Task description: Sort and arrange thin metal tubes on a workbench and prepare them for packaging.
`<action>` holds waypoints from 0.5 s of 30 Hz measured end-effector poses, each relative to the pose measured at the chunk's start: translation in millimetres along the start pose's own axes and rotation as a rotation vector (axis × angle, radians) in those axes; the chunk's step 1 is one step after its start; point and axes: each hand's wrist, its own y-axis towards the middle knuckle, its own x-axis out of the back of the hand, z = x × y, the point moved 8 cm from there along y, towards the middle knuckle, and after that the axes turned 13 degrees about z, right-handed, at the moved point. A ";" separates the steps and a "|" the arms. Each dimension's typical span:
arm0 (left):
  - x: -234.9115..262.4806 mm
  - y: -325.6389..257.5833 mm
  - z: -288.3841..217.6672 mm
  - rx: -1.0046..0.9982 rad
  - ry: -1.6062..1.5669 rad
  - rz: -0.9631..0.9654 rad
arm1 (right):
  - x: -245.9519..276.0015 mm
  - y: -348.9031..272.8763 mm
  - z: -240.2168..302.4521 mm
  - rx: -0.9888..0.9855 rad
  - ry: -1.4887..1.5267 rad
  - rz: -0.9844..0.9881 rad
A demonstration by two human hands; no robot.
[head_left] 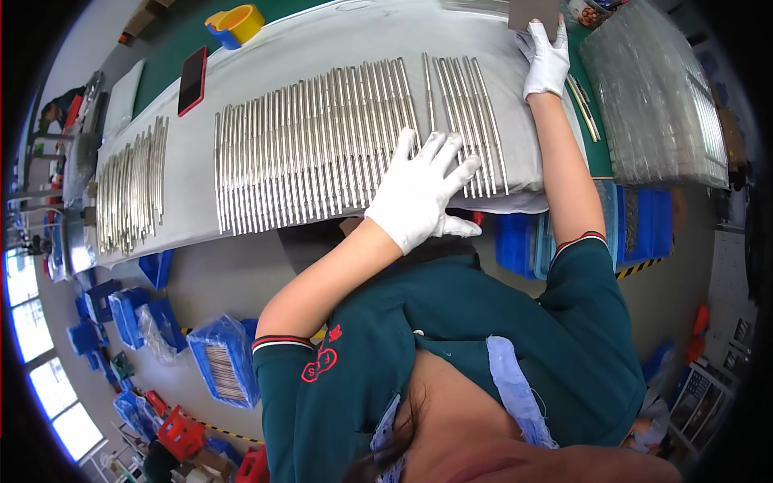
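My left hand (pixel 420 191), in a white glove, is spread palm down with fingers apart. It lies over the lower ends of slim silvery metal rods, between a long row of rods (pixel 314 149) and a smaller group (pixel 473 121) to its right. A single rod (pixel 428 88) stands apart in the gap, its lower end by my fingertips. At the far right of the table my right hand (pixel 547 64), also gloved, reaches forward and grips the near edge of a flat grey-brown rectangular piece (pixel 531 11). That piece is cut off by the picture's top.
A third batch of rods (pixel 133 189) lies at the left of the cloth-covered table (pixel 189 149). Beyond are a red-edged phone (pixel 192 80) and a yellow tape roll (pixel 244 22). Pens (pixel 583 109) and a plastic-wrapped stack (pixel 652 97) stand right; blue bins (pixel 644 221) sit below.
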 end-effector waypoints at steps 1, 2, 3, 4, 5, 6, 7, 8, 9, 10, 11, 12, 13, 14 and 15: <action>2.3 -9.4 4.1 0.022 -0.008 -0.011 | -1.1 -0.7 0.7 0.003 -0.018 -0.003; 4.2 -18.4 8.3 0.043 -0.015 -0.022 | -2.0 -1.4 1.4 0.005 -0.037 -0.006; 5.4 -26.9 12.2 0.051 -0.038 -0.037 | -1.5 -1.8 1.9 0.005 -0.036 -0.005; 6.5 -33.5 15.8 0.082 -0.023 -0.022 | -0.8 -2.2 3.0 0.006 -0.058 -0.003; 8.3 -40.5 19.9 0.115 -0.014 -0.040 | -0.3 -2.7 3.7 0.008 -0.080 -0.002; 9.5 -47.5 25.3 0.149 -0.006 -0.057 | -2.4 -4.3 4.6 0.007 -0.080 -0.001; 8.2 -53.1 31.3 0.176 0.008 -0.056 | -4.6 -5.7 6.7 0.011 -0.105 0.005; 6.7 -59.0 37.1 0.209 0.039 -0.065 | -6.6 -6.7 8.6 0.017 -0.131 0.011; 6.0 -61.8 41.3 0.226 0.046 -0.071 | -6.5 -6.7 8.7 0.017 -0.133 0.010; 6.1 -63.2 44.6 0.243 0.053 -0.077 | -6.6 -6.7 11.4 0.033 -0.207 0.010; 6.6 -62.6 45.9 0.240 0.051 -0.078 | -6.5 -6.9 14.4 0.049 -0.281 0.010; 7.7 -62.0 48.1 0.252 0.049 -0.083 | -8.8 -7.8 14.8 0.050 -0.284 0.011; 8.3 -61.1 50.5 0.263 0.047 -0.089 | -11.3 -9.0 13.0 0.042 -0.246 0.012; 8.0 -59.5 52.7 0.262 0.045 -0.090 | -12.9 -9.9 12.3 0.034 -0.207 0.012; 7.8 -57.2 54.6 0.256 0.061 -0.091 | -11.9 -9.7 12.6 0.036 -0.210 0.012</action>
